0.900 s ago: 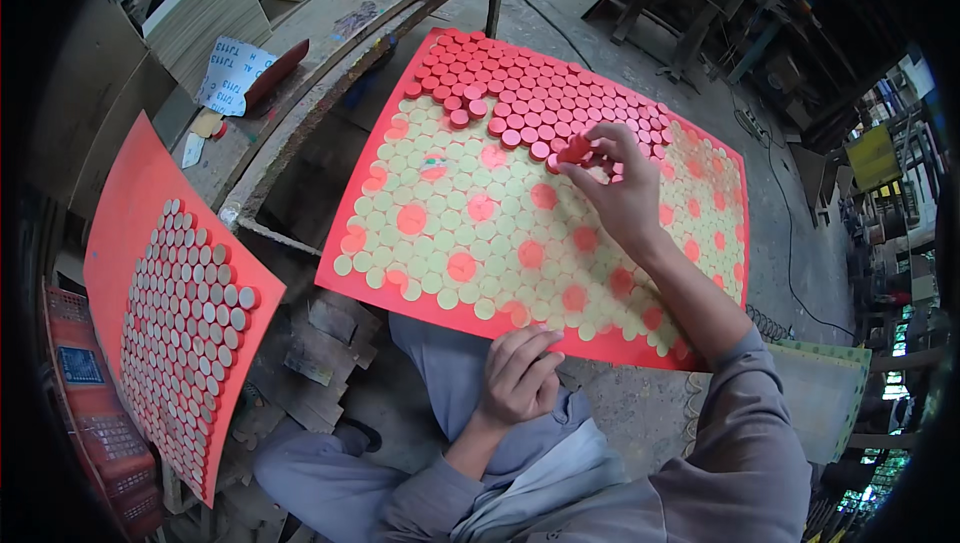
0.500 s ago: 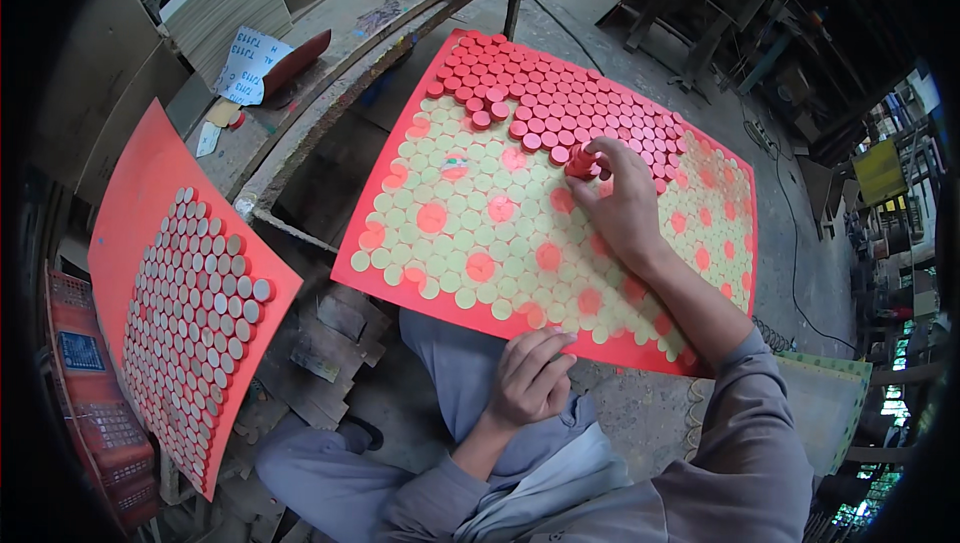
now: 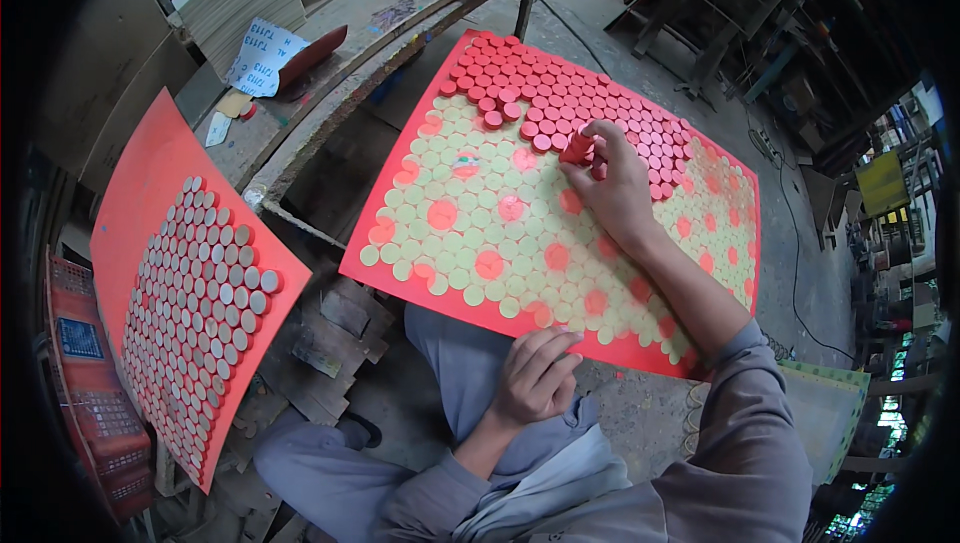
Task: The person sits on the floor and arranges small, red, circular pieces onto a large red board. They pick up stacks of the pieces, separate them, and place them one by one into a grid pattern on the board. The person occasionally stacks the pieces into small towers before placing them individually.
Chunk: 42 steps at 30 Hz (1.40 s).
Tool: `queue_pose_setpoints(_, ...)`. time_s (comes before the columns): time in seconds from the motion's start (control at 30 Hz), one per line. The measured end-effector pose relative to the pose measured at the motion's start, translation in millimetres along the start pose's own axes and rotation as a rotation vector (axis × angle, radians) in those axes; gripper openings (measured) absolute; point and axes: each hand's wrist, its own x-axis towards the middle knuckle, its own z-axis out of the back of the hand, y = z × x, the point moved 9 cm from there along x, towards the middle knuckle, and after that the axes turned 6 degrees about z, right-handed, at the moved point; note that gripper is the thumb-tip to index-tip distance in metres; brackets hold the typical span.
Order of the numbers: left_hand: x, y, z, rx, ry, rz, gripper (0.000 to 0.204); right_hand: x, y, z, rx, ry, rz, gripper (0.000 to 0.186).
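A red board [image 3: 362, 261] printed or covered with pale yellow-green circles lies tilted in front of me. Closely packed red discs [image 3: 600, 108] cover its far part, and a few looser ones sit at their left edge. My right hand [image 3: 622, 188] reaches over the board and pinches a short stack of red discs [image 3: 577, 149] at the near border of the packed ones. By the board's near edge, above my lap, my left hand [image 3: 535, 378] is closed with its fingers curled; whatever it may hold is hidden.
At left leans a second red board [image 3: 150, 173] bearing many pale-topped discs, above red plastic crates [image 3: 110, 423]. A worn workbench [image 3: 330, 73] carries stacks of pale sheets [image 3: 240, 8] and a printed paper. A cable [image 3: 797, 293] runs along the floor at right.
The view has shifted slightly, so the boards appear a little to the right. My right hand still pinches the red discs, its fingers slightly changed; my left hand stays in place.
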Motion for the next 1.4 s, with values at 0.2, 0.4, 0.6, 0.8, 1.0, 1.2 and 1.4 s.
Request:
queue_pose_setpoints(0.2,1.9,-0.5,5.0,0.004,-0.024,0.019,0.014,4.8,9.2,13.0,0.219,-0.012,-0.166,0.055)
queue_pose_setpoints(0.4,2.6,-0.1,3.0,0.006,-0.024,0.016,0.014,24.9,7.8,4.7,0.182,-0.022,-0.084,0.056)
queue_pose_setpoints(0.6,2.5,-0.8,3.5,-0.001,-0.025,0.019,0.014,22.7,2.6,-11.2,0.193,0.087,-0.044,0.060)
queue_pose_setpoints(0.8,3.0,0.8,4.6,-0.003,-0.023,0.015,0.015,24.5,-5.1,-14.3,0.105,0.081,0.038,0.068)
queue_pose_setpoints(1.0,1.8,0.2,3.7,0.005,-0.006,-0.005,0.016,23.6,5.4,1.0,0.205,0.114,-0.021,0.065)
queue_pose_setpoints(1.2,2.1,1.0,6.4,-0.037,-0.035,0.006,0.015,-21.2,48.3,12.0,0.209,0.096,0.248,0.064)
queue_pose_setpoints(1.4,1.9,-2.7,18.6,-0.070,-0.103,0.001,0.017,-50.3,59.2,6.5,0.297,0.058,0.257,0.062)
